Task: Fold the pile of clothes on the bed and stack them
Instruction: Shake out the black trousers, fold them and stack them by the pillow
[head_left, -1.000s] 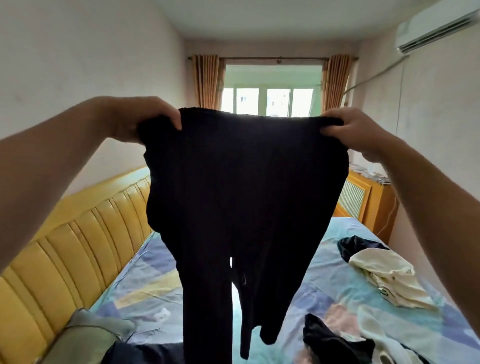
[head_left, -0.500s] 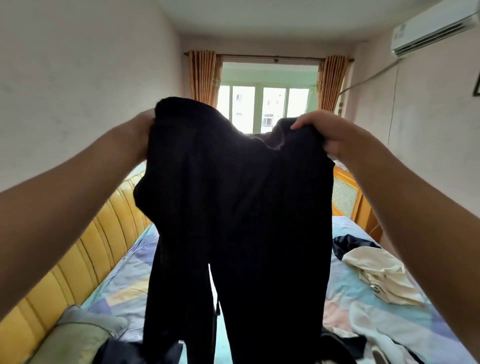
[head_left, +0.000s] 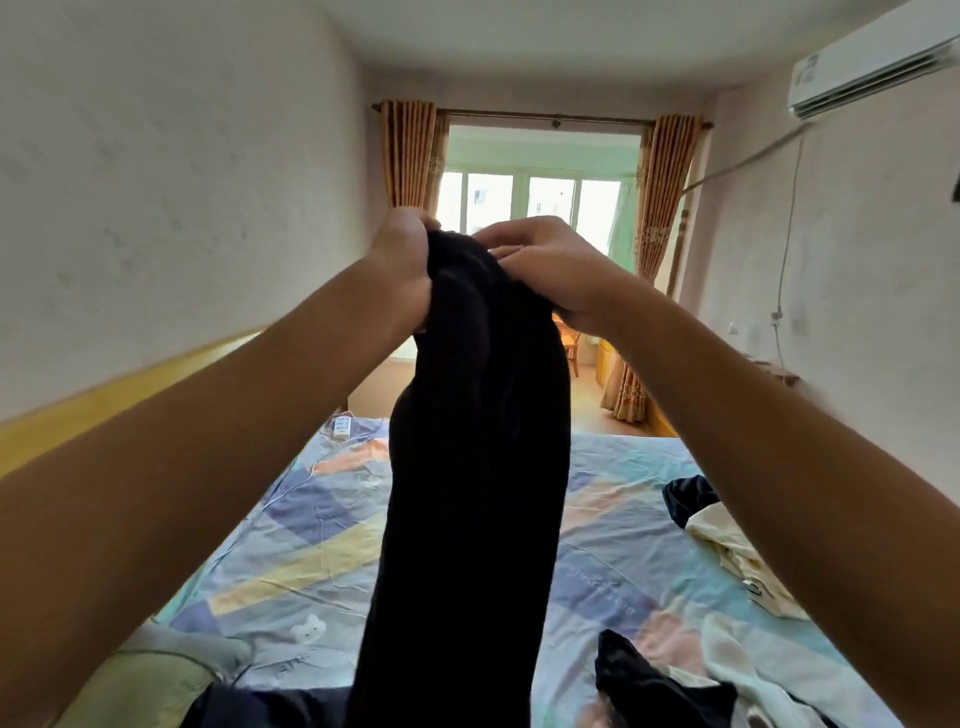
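Together aloft, left hand (head_left: 402, 262), right hand (head_left: 550, 267), gripping black trousers (head_left: 467, 467)

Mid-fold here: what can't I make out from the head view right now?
- Black trousers: hems cut off by the bottom edge; whether the legs line up is lost in the dark cloth.
- Left hand: fingertips hidden behind the waistband.
- Bed: the middle is hidden behind the trousers.
- Cream garment: partly covered by the right forearm.
- Dark clothes: cut off by the bottom edge.

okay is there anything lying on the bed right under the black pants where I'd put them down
Nothing visible: the sheet beside the hanging black pants is bare. Loose clothes lie off to the right, a pillow at lower left. Directly behind the pants is hidden.
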